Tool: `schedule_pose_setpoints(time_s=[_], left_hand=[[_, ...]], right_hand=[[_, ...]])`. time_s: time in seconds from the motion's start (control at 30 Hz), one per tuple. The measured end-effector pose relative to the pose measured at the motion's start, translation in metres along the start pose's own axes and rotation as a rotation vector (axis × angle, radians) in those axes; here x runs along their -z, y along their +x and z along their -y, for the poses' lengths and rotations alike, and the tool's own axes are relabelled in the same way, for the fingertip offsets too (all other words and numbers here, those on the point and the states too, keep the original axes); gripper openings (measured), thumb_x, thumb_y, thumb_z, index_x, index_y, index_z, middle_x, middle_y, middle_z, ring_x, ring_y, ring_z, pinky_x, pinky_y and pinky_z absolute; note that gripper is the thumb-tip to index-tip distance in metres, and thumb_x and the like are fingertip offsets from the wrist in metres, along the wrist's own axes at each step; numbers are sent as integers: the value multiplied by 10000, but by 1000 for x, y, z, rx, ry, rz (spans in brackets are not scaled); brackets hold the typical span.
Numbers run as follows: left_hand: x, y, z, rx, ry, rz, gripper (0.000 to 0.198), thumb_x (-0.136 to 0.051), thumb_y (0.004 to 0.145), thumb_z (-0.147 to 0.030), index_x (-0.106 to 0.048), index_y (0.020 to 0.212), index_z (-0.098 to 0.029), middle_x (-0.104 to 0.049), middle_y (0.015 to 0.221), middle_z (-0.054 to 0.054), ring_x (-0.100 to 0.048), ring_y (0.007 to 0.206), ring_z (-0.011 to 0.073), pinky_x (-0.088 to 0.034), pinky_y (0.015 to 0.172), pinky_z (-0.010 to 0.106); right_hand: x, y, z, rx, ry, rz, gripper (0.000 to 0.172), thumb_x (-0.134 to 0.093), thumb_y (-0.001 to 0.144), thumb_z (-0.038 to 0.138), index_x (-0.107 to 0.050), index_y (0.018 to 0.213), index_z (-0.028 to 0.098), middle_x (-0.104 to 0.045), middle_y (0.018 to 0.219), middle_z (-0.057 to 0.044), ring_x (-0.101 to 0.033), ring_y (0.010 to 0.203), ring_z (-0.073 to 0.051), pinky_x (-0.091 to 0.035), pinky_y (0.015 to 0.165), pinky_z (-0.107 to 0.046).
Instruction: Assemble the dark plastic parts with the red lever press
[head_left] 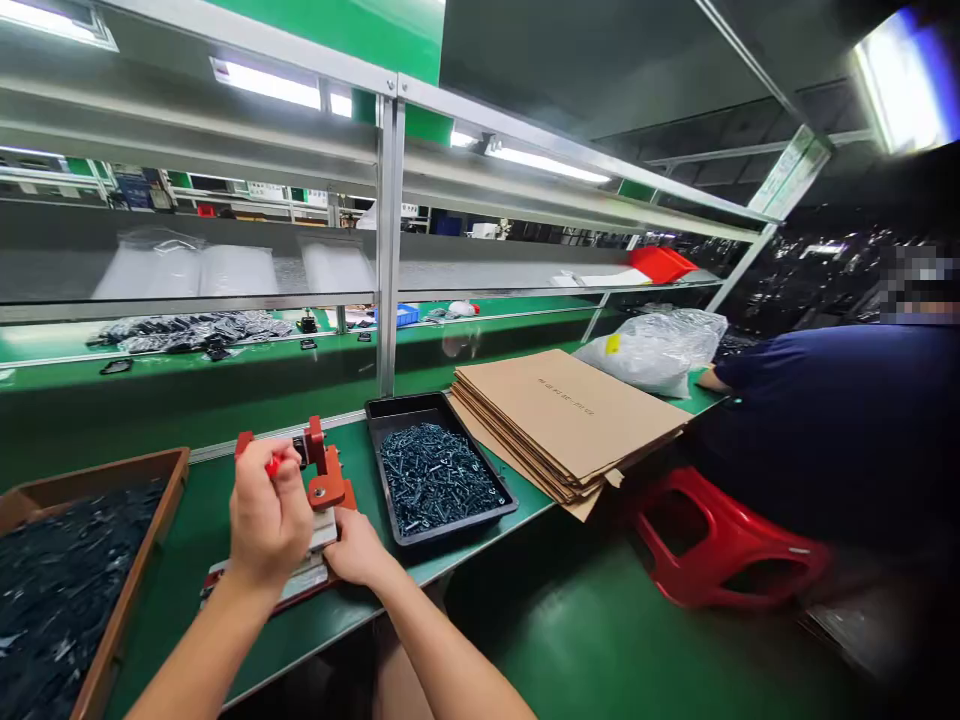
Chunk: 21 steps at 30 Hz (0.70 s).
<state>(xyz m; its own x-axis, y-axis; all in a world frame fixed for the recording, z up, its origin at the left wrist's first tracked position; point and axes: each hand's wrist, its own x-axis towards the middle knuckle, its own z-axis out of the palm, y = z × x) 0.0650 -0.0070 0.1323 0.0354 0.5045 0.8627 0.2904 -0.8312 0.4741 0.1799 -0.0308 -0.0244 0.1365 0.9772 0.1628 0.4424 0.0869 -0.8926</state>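
**Fingers close to the press head**

The biggest risk I see is a pinch. My right hand [358, 548] sits right up against the small red press [325, 478], and its fingertips are tucked out of sight by the head. If the lever comes down while they are under it, they would get caught. A second risk is the press sliding: it stands near the front edge of the green bench [202, 500], so a hard pull with a loose hold on the base [304, 578] could skid it toward me. The black tray [390, 408] of small dark screws lies just right of the press, and a knock from my right arm could scatter them.

My left hand [268, 515] is curled into a fist around the red handle [244, 443], with the handle's end poking out on the far left side. My right hand rests on the base, thumb side up. I cannot tell whether its fingers are spread or bent.

On the near left is 1 wooden box [135, 560] of dark parts. A stack of cardboard [562, 415] lies to the right of the tray.
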Motion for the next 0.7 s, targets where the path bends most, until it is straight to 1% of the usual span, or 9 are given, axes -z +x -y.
schedule_pose_setpoints(time_s=[0.1, 0.17, 0.27, 0.33, 0.43, 0.5, 0.57, 0.63, 0.7], left_hand=[[-6, 47, 3, 239, 1, 142, 240, -424, 1024, -393, -563, 1089, -208, -607, 782, 5, -613, 709, 193, -494, 695, 314], [-12, 70, 6, 352, -115, 230, 267, -409, 1017, -409, -563, 1043, -192, -617, 744, 4, -628, 691, 190, -505, 687, 306], [-11, 73, 17, 336, -200, 248, 353, -346, 1045, -428, -514, 1233, -181, -661, 858, 35, -663, 808, 201, -536, 798, 344], [2, 51, 28, 218, -120, 215, 408, -330, 1061, -434, -462, 1365, -196, -674, 1090, 88, -647, 1049, 225, -501, 973, 398], [32, -6, 53, 131, 121, 134, 415, -358, 1060, -406, -472, 1403, -202, -584, 1343, 134, -525, 1287, 260, -386, 1135, 466], [52, -50, 74, 196, 265, 140, 431, -453, 1018, -403, -500, 1380, -175, -580, 1346, 158, -523, 1286, 290, -394, 1130, 512], [63, -88, 95, 292, 324, 307, 493, -593, 927, -416, -547, 1338, -148, -596, 1329, 178, -547, 1261, 325, -423, 1105, 538], [65, -114, 110, 415, 302, 472, 422, -609, 906, -394, -622, 1251, -151, -646, 1266, 169, -591, 1208, 326, -446, 1084, 529], [60, -127, 118, 583, 201, 470, 326, -574, 937, -401, -679, 1146, -174, -697, 1183, 145, -628, 1157, 310, -454, 1075, 499]], right_hand=[[-1, 0, -3, 31, 4, -19, 352, -564, 777, 82, -722, 1062, 217, -747, 1008, -14, -687, 943, -222, -503, 843, -276], [-1, -2, -5, 61, 24, -29, 376, -534, 795, 83, -716, 1101, 202, -742, 1075, -36, -682, 999, -230, -504, 901, -304], [1, -4, -9, 108, 66, -15, 425, -493, 802, 102, -702, 1160, 194, -730, 1144, -52, -670, 1053, -241, -502, 956, -346], [2, -4, -11, 147, 71, 12, 409, -490, 806, 136, -702, 1152, 187, -728, 1126, -60, -661, 1066, -248, -497, 981, -363], [0, -4, -13, 200, 38, 11, 378, -487, 846, 203, -698, 1159, 178, -715, 1126, -78, -650, 1076, -254, -494, 1004, -388], [-3, -5, -13, 240, -3, 9, 401, -480, 852, 214, -687, 1194, 184, -694, 1181, -83, -631, 1118, -254, -485, 1028, -402], [-7, -7, -13, 260, -53, -14, 424, -484, 839, 211, -683, 1213, 195, -672, 1229, -87, -607, 1169, -257, -465, 1063, -417], [-11, -8, -14, 239, -105, -58, 419, -494, 840, 232, -684, 1212, 197, -659, 1246, -101, -600, 1180, -272, -462, 1071, -437], [-15, -9, -16, 210, -129, -85, 399, -497, 857, 268, -687, 1198, 187, -660, 1238, -119, -606, 1164, -290, -476, 1052, -452]])
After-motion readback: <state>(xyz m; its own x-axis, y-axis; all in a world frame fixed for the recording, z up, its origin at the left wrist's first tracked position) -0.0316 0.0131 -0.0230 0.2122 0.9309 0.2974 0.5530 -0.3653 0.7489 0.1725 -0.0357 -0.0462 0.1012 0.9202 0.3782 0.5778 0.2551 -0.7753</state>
